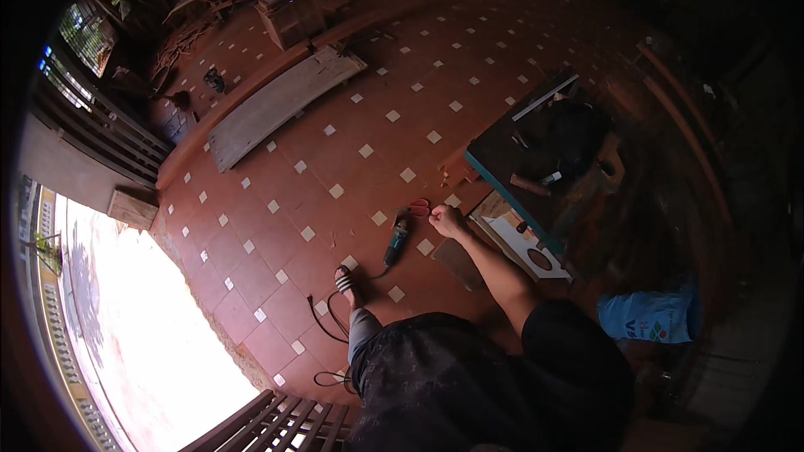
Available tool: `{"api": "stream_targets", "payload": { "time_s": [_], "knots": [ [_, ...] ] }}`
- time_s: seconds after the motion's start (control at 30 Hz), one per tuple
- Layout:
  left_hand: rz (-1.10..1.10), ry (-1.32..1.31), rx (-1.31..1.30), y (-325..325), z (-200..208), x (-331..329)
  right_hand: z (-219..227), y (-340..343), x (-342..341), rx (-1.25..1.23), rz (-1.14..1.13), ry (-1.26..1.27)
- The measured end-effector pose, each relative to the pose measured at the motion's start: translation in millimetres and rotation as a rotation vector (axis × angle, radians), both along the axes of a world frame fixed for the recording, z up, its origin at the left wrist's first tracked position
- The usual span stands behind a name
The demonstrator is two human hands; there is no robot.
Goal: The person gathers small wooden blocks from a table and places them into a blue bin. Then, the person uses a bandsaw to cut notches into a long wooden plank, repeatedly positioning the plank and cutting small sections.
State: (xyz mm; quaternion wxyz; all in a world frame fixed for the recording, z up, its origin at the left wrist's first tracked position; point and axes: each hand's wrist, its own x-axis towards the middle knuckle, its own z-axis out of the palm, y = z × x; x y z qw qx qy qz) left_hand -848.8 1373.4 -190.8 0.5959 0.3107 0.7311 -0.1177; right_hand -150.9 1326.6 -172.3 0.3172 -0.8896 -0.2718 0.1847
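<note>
Blue bag [646, 316], person's R: printed w/ lg dark letters, some red lettering, green-&-red leaf-like logo; print sideways.

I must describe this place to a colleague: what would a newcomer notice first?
First, the glaring sunlit ground at lower left, against the dim tiled floor. Then the green power tool near the middle, left of the person's right hand. The blue bag also stands out at lower right.

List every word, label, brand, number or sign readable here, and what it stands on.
Blue bag: printed lettering and a leaf-like emblem; I won't copy the wording.
Green power tool: any markings are too small to read.
I can make out no other lettering.
</note>
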Motion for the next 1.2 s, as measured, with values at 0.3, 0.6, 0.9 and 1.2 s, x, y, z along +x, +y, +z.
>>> {"api": "stream_targets", "payload": {
  "time_s": [0.3, 0.6, 0.9, 1.2],
  "knots": [
    [-0.648, 0.037, 0.259, 532.5, 26.0, 268.9, -90.3, -79.4, -105.7, -0.613, -0.49, 0.72],
    [-0.919, -0.126, 0.54, 778.3, 51.2, 790.4, -103.7, 58.2, -102.6, -0.566, -0.93, 1.104],
    [-1.211, -0.085, 0.184, 712.5, 22.4, 1073.6, -78.6, 198.5, 451.5, -0.091, -0.583, -0.052],
    [-1.334, 0.0, -0.001, 681.4, -7.3, 1363.0, 3.6, 164.0, 772.9, 0.026, -1.139, 0.221]
  ]
}}
